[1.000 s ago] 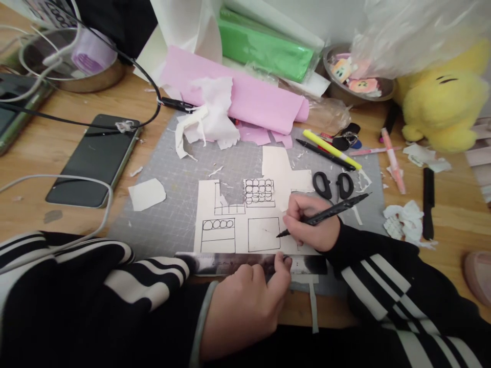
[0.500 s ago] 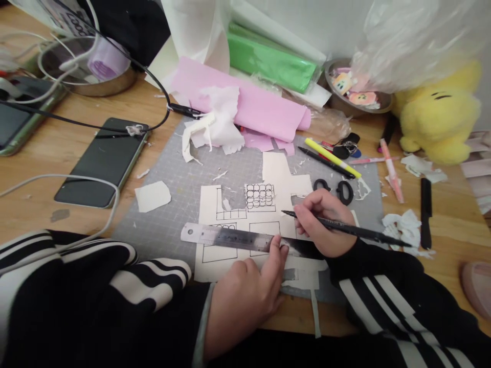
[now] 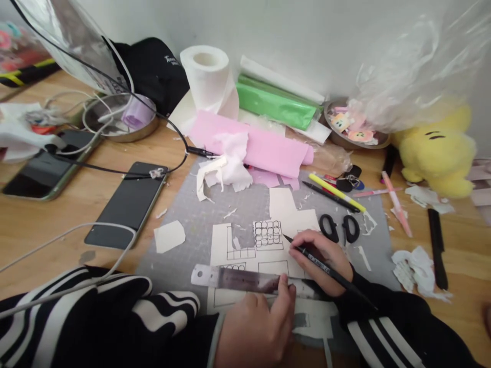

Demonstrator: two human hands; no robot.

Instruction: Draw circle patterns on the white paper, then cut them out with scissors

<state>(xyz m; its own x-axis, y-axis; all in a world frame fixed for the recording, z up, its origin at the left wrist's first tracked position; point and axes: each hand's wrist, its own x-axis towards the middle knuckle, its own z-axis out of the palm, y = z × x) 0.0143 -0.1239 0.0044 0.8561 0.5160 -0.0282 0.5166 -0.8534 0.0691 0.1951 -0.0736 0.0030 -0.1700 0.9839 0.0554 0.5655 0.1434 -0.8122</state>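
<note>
A cream paper sheet (image 3: 286,214) with black drawn boxes and circles lies on a grey cutting mat (image 3: 192,220). My left hand (image 3: 257,329) presses its fingertips on a steel ruler (image 3: 233,278) laid across the drawing. My right hand (image 3: 324,260) is closed on a black pen (image 3: 326,268), whose tip points up-left near the grid of circles. Both sleeves are black with white stripes.
Black scissors (image 3: 339,227), a yellow highlighter (image 3: 337,193) and pink pens (image 3: 397,204) lie right of the sheet. Pink foam (image 3: 261,145), green rolls (image 3: 276,105), a tissue roll (image 3: 209,76), two phones (image 3: 126,204), cables, steel bowls (image 3: 118,120) and a yellow plush toy (image 3: 441,153) crowd the wooden desk.
The view tilted up, showing more of the wall. My left hand slid the ruler up onto the drawing. My right hand turned the pen so that its tip points up-left.
</note>
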